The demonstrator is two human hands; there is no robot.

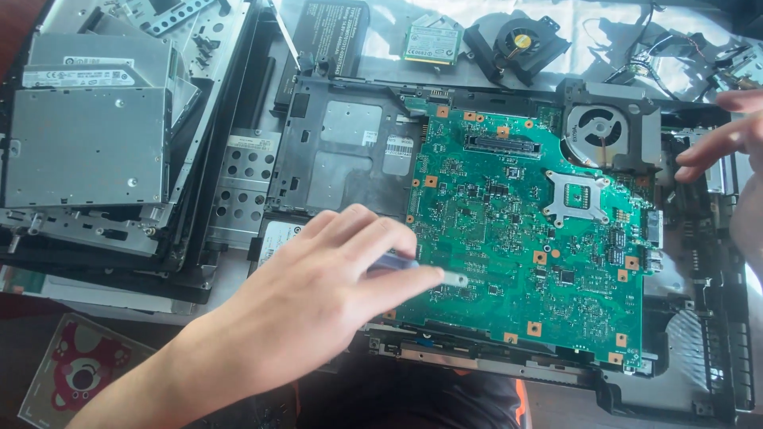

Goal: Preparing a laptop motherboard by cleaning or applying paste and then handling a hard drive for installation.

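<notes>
Your left hand [318,294] is clamping a screwdriver [413,268] over the green motherboard [509,230]; right hand [727,135] fingers are spreading apart by the fan [600,131].

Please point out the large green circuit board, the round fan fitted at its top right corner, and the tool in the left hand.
Green circuit board [509,238]: head view, bare centre.
Round fan [598,131]: head view, hub.
Tool [455,278]: head view, metal tip.

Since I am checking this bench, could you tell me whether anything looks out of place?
The green circuit board sits askew in the black laptop base. A loose fan lies behind it.
</notes>
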